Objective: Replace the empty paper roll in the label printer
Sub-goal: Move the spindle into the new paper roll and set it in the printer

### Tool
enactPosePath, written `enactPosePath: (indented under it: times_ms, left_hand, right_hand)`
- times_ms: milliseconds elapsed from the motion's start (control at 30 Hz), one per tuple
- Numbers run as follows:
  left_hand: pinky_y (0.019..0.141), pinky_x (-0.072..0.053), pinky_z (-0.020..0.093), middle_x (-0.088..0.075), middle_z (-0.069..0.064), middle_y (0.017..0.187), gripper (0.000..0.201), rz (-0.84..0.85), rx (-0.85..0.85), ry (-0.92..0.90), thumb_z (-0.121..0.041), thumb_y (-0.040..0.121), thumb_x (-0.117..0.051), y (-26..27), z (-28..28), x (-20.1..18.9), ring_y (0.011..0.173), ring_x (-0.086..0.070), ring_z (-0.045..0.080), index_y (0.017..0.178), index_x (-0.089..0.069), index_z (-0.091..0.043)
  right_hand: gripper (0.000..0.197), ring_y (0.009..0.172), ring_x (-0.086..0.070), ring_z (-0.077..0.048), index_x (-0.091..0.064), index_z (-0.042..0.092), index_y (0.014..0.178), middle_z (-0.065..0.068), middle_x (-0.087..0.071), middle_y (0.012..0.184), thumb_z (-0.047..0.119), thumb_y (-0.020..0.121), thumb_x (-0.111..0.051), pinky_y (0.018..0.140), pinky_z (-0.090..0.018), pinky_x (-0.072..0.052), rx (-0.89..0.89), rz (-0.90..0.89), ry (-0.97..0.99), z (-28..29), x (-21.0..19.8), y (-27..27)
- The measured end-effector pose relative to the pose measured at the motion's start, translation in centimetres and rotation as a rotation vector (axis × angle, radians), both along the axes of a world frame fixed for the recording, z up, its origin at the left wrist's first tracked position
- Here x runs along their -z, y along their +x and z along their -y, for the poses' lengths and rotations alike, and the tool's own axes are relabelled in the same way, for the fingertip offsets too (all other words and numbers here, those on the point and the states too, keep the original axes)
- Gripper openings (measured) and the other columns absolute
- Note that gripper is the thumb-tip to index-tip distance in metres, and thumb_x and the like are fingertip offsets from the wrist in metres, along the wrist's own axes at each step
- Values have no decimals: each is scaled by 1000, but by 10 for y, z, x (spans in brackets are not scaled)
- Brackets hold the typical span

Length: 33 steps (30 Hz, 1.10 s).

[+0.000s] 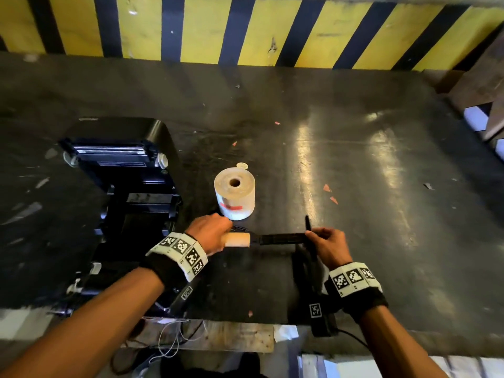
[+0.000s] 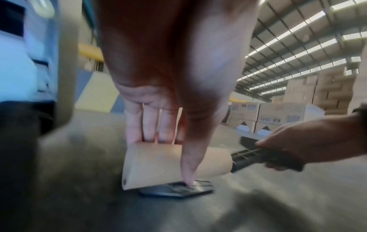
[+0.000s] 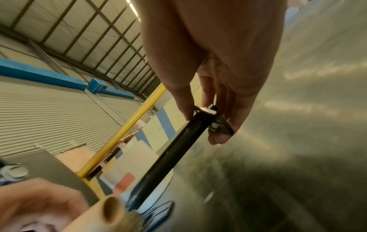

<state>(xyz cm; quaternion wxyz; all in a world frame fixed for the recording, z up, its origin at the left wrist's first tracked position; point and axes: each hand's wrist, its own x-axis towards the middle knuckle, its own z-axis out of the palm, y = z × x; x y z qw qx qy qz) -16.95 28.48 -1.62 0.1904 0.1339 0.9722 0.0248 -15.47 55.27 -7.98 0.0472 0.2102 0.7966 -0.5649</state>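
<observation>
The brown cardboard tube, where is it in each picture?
Head: cardboard tube low centre, in the left hand.
Left wrist: lower centre, under the fingers.
Right wrist: bottom left, open end showing.
Shared landmark: black spindle, held by the right hand.

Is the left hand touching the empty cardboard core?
Touching. In the left wrist view the left hand wraps the cardboard core, fingers behind and thumb across its front; the head view agrees.

Overhead light throws bright streaks of glare across the dark glossy surface point(image 1: 354, 165) in the head view, whose edges bend. Both wrist views are soft with motion blur, with daylight from roof panels point(image 2: 298, 39) and near hands point(image 3: 208, 55) out of focus.
</observation>
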Motion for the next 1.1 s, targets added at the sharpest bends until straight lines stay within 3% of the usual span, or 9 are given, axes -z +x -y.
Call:
enactPosePath:
  times_ms: [67, 133, 300, 467, 633, 767, 900, 967, 1100]
  left_hand:
    - [77, -47, 39, -64, 14, 113, 25, -70, -40, -40, -16, 81, -59, -4, 6, -2, 104, -61, 35, 106, -59, -13]
    - [76, -47, 40, -65, 15, 111, 23, -70, -65, -9, -16, 81, -60, -5, 1, 3, 103, -62, 36, 103, -60, -12]
    - [79, -47, 38, -65, 13, 114, 29, 58, -81, 111, -16, 75, -65, -1, -22, 33, 108, -59, 33, 104, -62, -13]
    - [90, -43, 39, -55, 10, 123, 44, 94, -44, 87, -29, 76, -69, -3, -20, 51, 116, -51, 30, 116, -55, -15]
    - [88, -50, 38, -66, 12, 111, 29, 19, -448, 415, -28, 75, -66, -18, -6, 36, 104, -61, 32, 100, -63, -14]
    - [93, -47, 43, -64, 23, 113, 36, 1, -776, 685, -15, 76, -59, -39, 2, 21, 111, -57, 40, 110, -57, -3]
    - [95, -50, 52, -68, 23, 109, 49, 107, -891, 997, -17, 53, -52, -52, 6, 30, 107, -62, 36, 99, -65, -7]
    - [96, -50, 46, -69, 20, 108, 41, 133, -904, 1037, -15, 61, -53, -50, 6, 24, 100, -62, 27, 99, -67, -7]
    - [84, -45, 37, -66, 21, 106, 19, 130, -965, 1083, -11, 88, -47, -43, 8, 13, 88, -53, 20, 96, -65, -10]
  right_hand:
    - [8, 47, -61, -7, -67, -4, 85, -9, -64, 68, 3, 82, -69, 48, -17, -50, 17, 46, -5, -7, -2, -2]
    - [11, 50, -59, -10, -63, 1, 86, -12, -62, 70, 4, 80, -71, 42, -12, -44, -61, 130, 14, 6, 1, -1]
    - [17, 80, -67, -22, -73, 5, 88, -14, -73, 86, 17, 76, -76, 72, -28, -51, -215, 154, 177, 53, 19, 12]
    - [24, 94, -68, -23, -72, 7, 98, -11, -74, 98, 22, 80, -72, 69, -20, -43, -271, 160, 262, 62, 13, 18]
    - [36, 94, -66, -28, -68, 8, 104, -15, -69, 102, 31, 77, -75, 82, -40, -55, -302, 31, 298, 56, -10, -7]
    - [53, 107, -58, -30, -56, 18, 125, -16, -54, 121, 31, 77, -74, 92, -40, -49, -448, -249, 394, 84, -44, -50]
    - [62, 132, -37, -39, -47, 27, 134, -21, -17, 152, 36, 77, -72, 102, -46, -42, -717, -210, 600, 129, -49, -84]
    - [63, 127, -40, -41, -46, 27, 133, -22, -9, 153, 41, 77, -71, 99, -47, -45, -753, -130, 684, 140, -41, -92]
    - [63, 111, -52, -42, -55, 17, 126, -20, -31, 134, 36, 71, -79, 96, -43, -47, -674, -171, 561, 143, -39, -98]
